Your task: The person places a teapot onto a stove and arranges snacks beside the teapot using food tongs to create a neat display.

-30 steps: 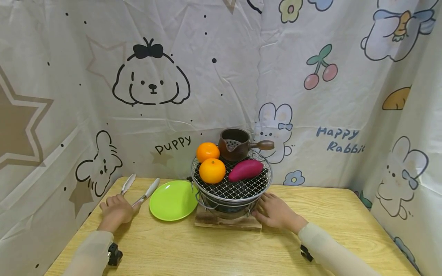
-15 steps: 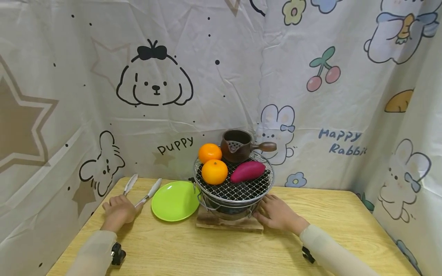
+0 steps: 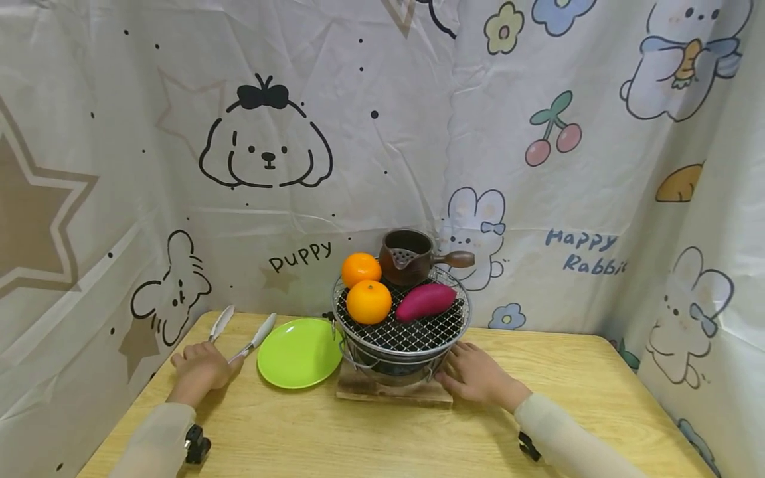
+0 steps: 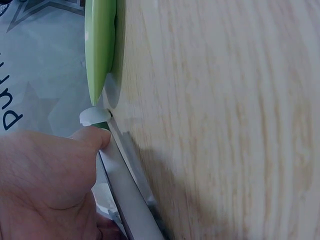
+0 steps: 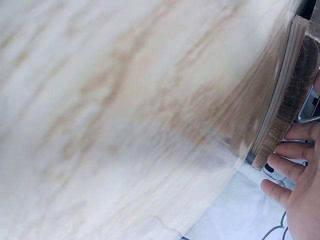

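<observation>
On the left of the table my left hand [image 3: 200, 370] holds a pair of metal tongs [image 3: 261, 330], whose two spread arms point away from me. Up close in the left wrist view, the thumb lies along the tongs' arm [image 4: 127, 192]. My right hand [image 3: 478, 373] is beside a round grill [image 3: 400, 352], with its fingers against the wooden board [image 3: 394, 390] underneath. In the right wrist view those fingers [image 5: 287, 167] look fairly straight along the board's edge [image 5: 282, 107]. Two oranges [image 3: 368, 303], a purple sweet potato [image 3: 425, 302] and a brown side-handled pot [image 3: 406, 257] sit on the grill's mesh.
A lime-green plate [image 3: 299, 355] lies between the tongs and the grill. Printed cloth [image 3: 382, 146] hangs behind the table and along both sides. The wooden tabletop [image 3: 358, 438] extends toward me.
The head view shifts slightly between frames. Both hands, the tongs and the things on the grill stay in the same places.
</observation>
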`<state>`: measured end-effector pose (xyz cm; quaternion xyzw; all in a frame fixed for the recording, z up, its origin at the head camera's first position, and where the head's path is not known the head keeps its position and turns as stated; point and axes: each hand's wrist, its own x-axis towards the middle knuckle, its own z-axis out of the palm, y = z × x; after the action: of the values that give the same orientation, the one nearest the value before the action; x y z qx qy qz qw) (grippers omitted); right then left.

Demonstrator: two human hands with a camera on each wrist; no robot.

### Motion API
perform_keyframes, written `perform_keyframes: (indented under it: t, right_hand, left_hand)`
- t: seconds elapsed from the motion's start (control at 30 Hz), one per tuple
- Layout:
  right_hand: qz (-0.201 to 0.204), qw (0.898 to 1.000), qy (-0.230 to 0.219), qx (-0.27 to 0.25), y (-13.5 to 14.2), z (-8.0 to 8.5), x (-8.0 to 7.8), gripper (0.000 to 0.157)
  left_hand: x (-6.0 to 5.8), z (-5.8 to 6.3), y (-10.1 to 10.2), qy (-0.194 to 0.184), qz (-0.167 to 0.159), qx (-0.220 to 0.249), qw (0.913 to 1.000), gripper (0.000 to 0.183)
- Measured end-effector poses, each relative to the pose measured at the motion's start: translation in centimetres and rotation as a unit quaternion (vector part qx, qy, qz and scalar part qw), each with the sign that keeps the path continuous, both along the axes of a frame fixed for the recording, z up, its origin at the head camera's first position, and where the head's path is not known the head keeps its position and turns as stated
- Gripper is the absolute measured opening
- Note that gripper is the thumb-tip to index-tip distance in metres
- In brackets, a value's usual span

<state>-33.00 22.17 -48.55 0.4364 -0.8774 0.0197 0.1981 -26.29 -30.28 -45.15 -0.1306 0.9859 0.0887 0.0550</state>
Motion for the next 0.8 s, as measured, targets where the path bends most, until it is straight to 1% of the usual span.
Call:
perform_keyframes:
  t: [0.17, 0.37, 0.53, 0.7, 0.8]
  right_hand:
    - [-0.003, 1.000, -0.003, -0.001, -0.09, 0.10, 0.15, 0.038]
    - [-0.003, 1.000, -0.008, -0.004, -0.12, -0.03, 0.40, 0.039]
    - [-0.008, 1.000, -0.006, -0.002, -0.14, 0.06, 0.43, 0.036]
    - [-0.010, 1.000, -0.004, 0.001, -0.26, 0.20, 0.29, 0.031]
    - [-0.010, 1.000, -0.010, 0.000, -0.32, 0.28, 0.29, 0.032]
  left_hand:
    - [0.26, 0.40, 0.08, 0.001, -0.003, -0.007, 1.0000, 0.079]
    - [0.41, 0.45, 0.02, 0.002, -0.003, -0.010, 0.9999, 0.079]
    - [0.42, 0.48, 0.01, -0.005, -0.006, -0.007, 0.9999, 0.079]
    - [0.37, 0.42, -0.23, 0.004, -0.006, -0.011, 0.9999, 0.081]
    - [0.37, 0.27, -0.45, 0.005, -0.010, -0.014, 0.9998, 0.082]
